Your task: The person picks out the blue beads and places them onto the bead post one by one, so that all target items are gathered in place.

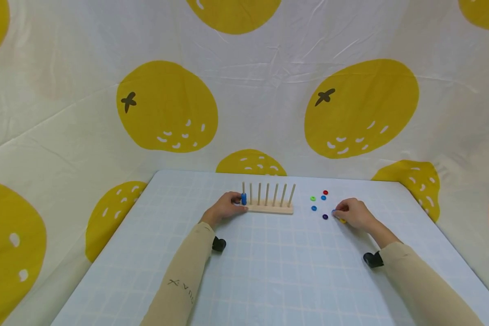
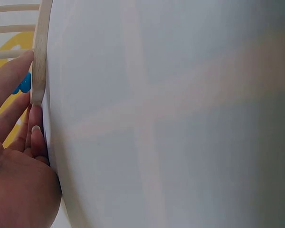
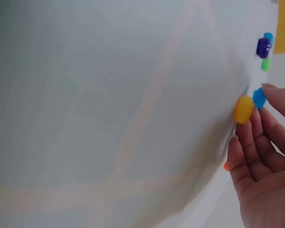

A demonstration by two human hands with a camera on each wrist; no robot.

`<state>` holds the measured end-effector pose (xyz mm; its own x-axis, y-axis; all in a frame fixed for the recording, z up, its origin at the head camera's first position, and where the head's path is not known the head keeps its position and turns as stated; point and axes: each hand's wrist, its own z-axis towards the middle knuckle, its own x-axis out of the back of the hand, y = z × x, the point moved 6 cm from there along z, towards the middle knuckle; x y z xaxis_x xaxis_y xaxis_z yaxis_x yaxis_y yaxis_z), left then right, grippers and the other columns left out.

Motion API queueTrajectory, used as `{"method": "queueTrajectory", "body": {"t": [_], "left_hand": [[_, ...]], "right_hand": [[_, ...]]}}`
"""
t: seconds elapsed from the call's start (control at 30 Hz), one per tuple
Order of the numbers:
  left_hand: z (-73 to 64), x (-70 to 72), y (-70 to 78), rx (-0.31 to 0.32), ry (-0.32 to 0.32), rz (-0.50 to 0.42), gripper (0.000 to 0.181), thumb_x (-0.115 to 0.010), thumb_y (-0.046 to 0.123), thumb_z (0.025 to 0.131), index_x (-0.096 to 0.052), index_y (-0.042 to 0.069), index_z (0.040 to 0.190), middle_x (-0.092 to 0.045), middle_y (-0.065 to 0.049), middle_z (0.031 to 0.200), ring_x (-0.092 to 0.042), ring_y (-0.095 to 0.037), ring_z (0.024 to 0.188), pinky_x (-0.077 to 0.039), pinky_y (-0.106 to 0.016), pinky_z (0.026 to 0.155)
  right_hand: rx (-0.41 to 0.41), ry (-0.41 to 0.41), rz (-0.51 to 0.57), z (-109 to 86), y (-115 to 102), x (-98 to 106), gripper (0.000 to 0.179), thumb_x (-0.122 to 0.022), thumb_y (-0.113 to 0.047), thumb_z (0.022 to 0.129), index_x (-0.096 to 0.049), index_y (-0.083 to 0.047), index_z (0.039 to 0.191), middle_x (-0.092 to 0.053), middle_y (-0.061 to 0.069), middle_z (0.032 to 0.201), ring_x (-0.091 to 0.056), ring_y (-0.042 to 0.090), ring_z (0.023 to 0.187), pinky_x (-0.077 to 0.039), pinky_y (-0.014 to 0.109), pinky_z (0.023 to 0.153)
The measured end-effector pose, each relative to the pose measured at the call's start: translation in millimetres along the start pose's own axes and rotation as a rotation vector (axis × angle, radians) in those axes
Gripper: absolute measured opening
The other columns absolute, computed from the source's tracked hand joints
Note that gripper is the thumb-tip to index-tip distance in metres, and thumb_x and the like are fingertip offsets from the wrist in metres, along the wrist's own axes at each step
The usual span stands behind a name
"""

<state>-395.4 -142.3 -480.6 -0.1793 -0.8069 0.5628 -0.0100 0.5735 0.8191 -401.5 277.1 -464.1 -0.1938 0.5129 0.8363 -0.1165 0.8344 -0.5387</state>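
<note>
A wooden peg rack [image 1: 270, 209] with a row of upright pegs stands toward the back of the table. My left hand [image 1: 227, 206] grips its left end, the thumb against the base and the fingers around the end, as the left wrist view shows. Blue beads [image 1: 243, 198] are stacked on the leftmost peg. Over on the right, my right hand [image 1: 353, 213] pinches a blue bead [image 3: 259, 98] between thumb and forefinger. Just beside those fingertips lies a yellow bead [image 3: 243, 109]. An orange bead [image 3: 226, 166] shows partly behind the fingers.
Between rack and right hand lie loose beads: a red bead [image 1: 325, 192], a green bead [image 1: 313, 198], two blue ones and a dark purple bead [image 1: 325, 217]. A pale checked cloth covers the table [image 1: 269, 271]. Behind hangs a fruit-print curtain [image 1: 261, 113].
</note>
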Motion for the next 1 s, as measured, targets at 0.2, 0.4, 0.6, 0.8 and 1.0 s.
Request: {"method": "queueTrajectory", "body": {"t": [0.2, 0.4, 0.6, 0.8, 1.0], "left_hand": [[1.1, 0.7, -0.4, 0.0, 0.0, 0.018, 0.055, -0.08, 0.024, 0.09, -0.06, 0.002, 0.137, -0.062, -0.013, 0.124, -0.054, -0.029, 0.113, -0.043, -0.044, 0.107], [1.9, 0.6, -2.2, 0.002, 0.0, 0.015, 0.057, -0.08, 0.025, 0.09, -0.06, 0.002, 0.138, -0.062, -0.013, 0.124, -0.054, -0.029, 0.112, -0.043, -0.045, 0.107], [2.8, -0.4, -3.2, -0.008, 0.0, 0.017, 0.056, -0.081, 0.024, 0.09, -0.06, 0.001, 0.137, -0.062, -0.014, 0.125, -0.054, -0.029, 0.113, -0.043, -0.045, 0.107], [1.4, -1.1, -1.9, -0.009, -0.003, 0.01, 0.055, -0.081, 0.023, 0.09, -0.061, 0.001, 0.136, -0.062, -0.014, 0.124, -0.054, -0.029, 0.112, -0.043, -0.045, 0.107], [-0.1, 0.2, -0.1, -0.013, 0.002, 0.001, 0.054, -0.081, 0.023, 0.09, -0.061, 0.0, 0.135, -0.062, -0.014, 0.123, -0.055, -0.028, 0.112, -0.044, -0.044, 0.106]], "right_hand": [[0.072, 0.074, 0.017, -7.7, -15, 13, 0.029, -0.068, -0.021, 0.1, -0.068, 0.004, 0.114, -0.068, 0.014, 0.102, -0.058, 0.027, 0.089, -0.054, 0.037, 0.08], [0.145, 0.149, 0.041, -15.6, -36, 21, 0.028, -0.07, -0.019, 0.099, -0.067, 0.004, 0.114, -0.07, 0.016, 0.103, -0.062, 0.028, 0.092, -0.056, 0.043, 0.085], [0.226, 0.223, 0.074, -21.9, -59, 20, 0.025, -0.074, -0.016, 0.096, -0.07, 0.002, 0.112, -0.071, 0.012, 0.1, -0.061, 0.026, 0.089, -0.053, 0.024, 0.074], [0.329, 0.299, 0.085, -23.9, -83, 14, 0.018, -0.076, -0.015, 0.094, -0.073, -0.002, 0.106, -0.072, 0.007, 0.094, -0.061, 0.023, 0.084, -0.051, 0.023, 0.07], [0.416, 0.337, 0.1, -23.7, -109, 8, 0.015, -0.077, -0.013, 0.093, -0.073, -0.005, 0.104, -0.072, 0.004, 0.092, -0.062, 0.02, 0.083, -0.052, 0.025, 0.071]]}}
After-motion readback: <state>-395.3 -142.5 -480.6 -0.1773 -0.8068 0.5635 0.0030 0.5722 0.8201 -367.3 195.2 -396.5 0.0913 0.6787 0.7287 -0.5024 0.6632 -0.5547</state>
